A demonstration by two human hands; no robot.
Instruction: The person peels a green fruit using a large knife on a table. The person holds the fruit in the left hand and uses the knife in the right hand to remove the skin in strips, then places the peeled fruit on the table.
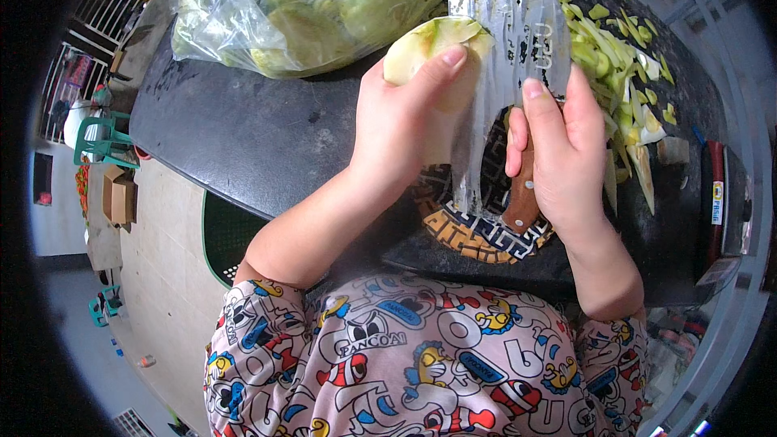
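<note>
Grips a broad cleaver (518,24) by its brown handle in the right hand (566,146), with the blade raised. Clasps a pale, mostly peeled-looking fruit (421,44) in the left hand (392,117), just left of the cleaver; cannot tell whether against the blade. Has not yet divided this one, as far as shows. Seems partway through the work, going by a scattered heap of green slivers and cut pieces (607,57) on the dark worktop (218,129), right of the cleaver. Appears to have plenty to go, with more green fruit packed in a clear plastic bag (348,16) to the far left of the cleaver, perhaps uncut but hard to judge through the folds. Works above a round patterned mat (477,243), beneath the cleaver's handle.
</note>
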